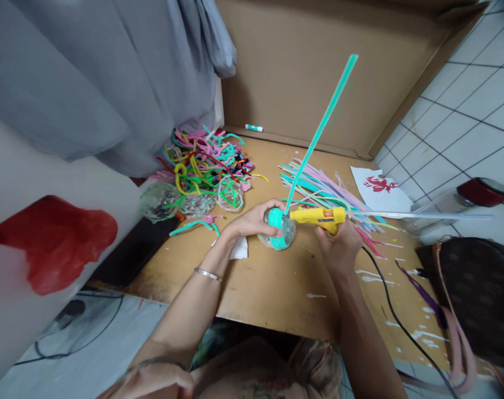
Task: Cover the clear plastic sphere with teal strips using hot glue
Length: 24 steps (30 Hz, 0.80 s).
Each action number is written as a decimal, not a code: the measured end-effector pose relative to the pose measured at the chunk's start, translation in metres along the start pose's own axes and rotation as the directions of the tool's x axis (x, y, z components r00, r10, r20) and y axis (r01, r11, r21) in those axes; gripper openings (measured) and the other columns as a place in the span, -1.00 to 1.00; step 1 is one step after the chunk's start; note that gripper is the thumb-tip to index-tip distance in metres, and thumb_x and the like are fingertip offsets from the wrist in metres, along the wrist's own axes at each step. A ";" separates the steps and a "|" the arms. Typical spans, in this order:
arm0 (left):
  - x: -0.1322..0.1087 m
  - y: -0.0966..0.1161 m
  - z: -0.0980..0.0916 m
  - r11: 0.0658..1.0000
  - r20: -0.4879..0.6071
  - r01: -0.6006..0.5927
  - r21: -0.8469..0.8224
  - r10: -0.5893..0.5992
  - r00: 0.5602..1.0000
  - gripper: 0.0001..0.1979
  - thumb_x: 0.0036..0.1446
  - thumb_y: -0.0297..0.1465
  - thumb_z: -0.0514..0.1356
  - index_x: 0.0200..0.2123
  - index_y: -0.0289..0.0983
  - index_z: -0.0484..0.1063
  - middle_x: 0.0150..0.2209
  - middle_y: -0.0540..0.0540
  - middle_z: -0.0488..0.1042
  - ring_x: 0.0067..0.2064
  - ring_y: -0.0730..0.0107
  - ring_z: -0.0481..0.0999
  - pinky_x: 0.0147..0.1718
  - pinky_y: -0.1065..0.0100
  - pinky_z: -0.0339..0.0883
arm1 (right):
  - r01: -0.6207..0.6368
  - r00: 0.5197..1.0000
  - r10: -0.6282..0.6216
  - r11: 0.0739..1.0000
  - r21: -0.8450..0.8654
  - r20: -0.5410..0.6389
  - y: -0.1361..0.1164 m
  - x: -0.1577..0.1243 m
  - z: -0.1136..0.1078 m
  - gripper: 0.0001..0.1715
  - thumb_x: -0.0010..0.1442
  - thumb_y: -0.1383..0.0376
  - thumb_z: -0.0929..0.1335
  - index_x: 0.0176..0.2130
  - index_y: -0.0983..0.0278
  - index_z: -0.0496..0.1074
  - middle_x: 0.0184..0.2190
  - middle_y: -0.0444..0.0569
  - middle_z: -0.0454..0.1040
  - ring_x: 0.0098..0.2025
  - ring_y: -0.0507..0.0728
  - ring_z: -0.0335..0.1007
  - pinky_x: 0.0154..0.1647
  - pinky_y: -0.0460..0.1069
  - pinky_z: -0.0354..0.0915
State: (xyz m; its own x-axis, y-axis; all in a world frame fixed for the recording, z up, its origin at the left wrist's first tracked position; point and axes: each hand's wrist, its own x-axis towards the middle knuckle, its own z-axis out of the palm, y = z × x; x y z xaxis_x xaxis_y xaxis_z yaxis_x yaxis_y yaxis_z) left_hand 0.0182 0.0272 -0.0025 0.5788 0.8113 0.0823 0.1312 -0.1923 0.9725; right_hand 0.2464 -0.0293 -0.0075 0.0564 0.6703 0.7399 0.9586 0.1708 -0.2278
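My left hand point(262, 219) is wrapped round a clear rounded plastic piece point(293, 235), like part of a bottle. Turquoise pipe cleaner bands point(278, 242) run across its middle. From the top of the piece a long turquoise pipe cleaner point(322, 124) sticks up, leaning right. A yellow hot glue gun point(318, 216) is gripped in my right hand point(339, 244), its nozzle pointing left, close beside the band; whether it touches cannot be made out. A clear glue stick point(418, 214) juts from the gun's back.
Loose pipe cleaners point(326, 185) lie behind the glue gun. A tangled colourful heap point(210, 160) is at back left near a black tray-like object point(137, 249). A brown handbag point(476, 299), black cord point(397, 316) and lidded jar point(447, 208) are at right. Cardboard point(301, 72) stands behind.
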 end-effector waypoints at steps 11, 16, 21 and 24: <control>0.001 -0.004 -0.001 1.000 0.019 0.002 -0.005 -0.002 1.000 -0.41 -0.22 -0.34 0.39 -0.07 -0.26 0.28 -0.21 0.01 0.38 -0.27 0.45 0.36 -0.28 0.42 0.29 | 0.021 1.000 -0.021 1.000 0.011 0.003 -0.001 0.000 -0.002 -0.78 0.10 0.18 0.26 -0.28 0.28 0.32 -0.46 -0.02 0.38 -0.43 0.15 0.29 -0.44 -0.01 0.13; 0.001 -0.003 -0.001 1.000 0.017 0.001 0.003 -0.001 1.000 -0.41 -0.24 -0.33 0.39 -0.09 -0.27 0.29 -0.17 -0.02 0.39 -0.23 0.41 0.38 -0.25 0.41 0.30 | 0.013 1.000 -0.013 1.000 -0.021 0.007 -0.002 -0.001 -0.003 -0.78 0.09 0.18 0.27 -0.28 0.28 0.32 -0.48 -0.03 0.37 -0.43 0.16 0.28 -0.44 -0.01 0.12; 0.001 -0.004 -0.001 1.000 0.000 -0.002 0.018 0.002 1.000 -0.40 -0.26 -0.32 0.39 -0.08 -0.26 0.30 -0.21 0.00 0.40 -0.26 0.43 0.38 -0.27 0.42 0.29 | -0.008 1.000 0.009 0.999 -0.043 0.021 -0.002 -0.001 -0.002 -0.79 0.08 0.18 0.26 -0.29 0.26 0.31 -0.47 -0.02 0.37 -0.42 0.17 0.28 -0.42 0.00 0.12; 0.001 -0.002 -0.001 1.000 0.006 0.004 0.002 -0.004 1.000 -0.41 -0.26 -0.32 0.38 -0.10 -0.27 0.30 -0.19 0.00 0.40 -0.27 0.44 0.37 -0.28 0.42 0.28 | -0.013 0.999 0.014 0.999 -0.033 0.031 -0.003 -0.001 -0.002 -0.78 0.08 0.19 0.26 -0.28 0.26 0.31 -0.47 -0.03 0.36 -0.41 0.17 0.28 -0.42 0.00 0.12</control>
State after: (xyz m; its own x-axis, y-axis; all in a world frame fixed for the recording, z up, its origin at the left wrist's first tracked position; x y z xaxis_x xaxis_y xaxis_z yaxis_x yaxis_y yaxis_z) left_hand 0.0177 0.0285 -0.0047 0.5830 0.8088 0.0772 0.1353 -0.1904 0.9723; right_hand 0.2442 -0.0319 -0.0059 0.0611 0.6944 0.7170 0.9666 0.1381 -0.2161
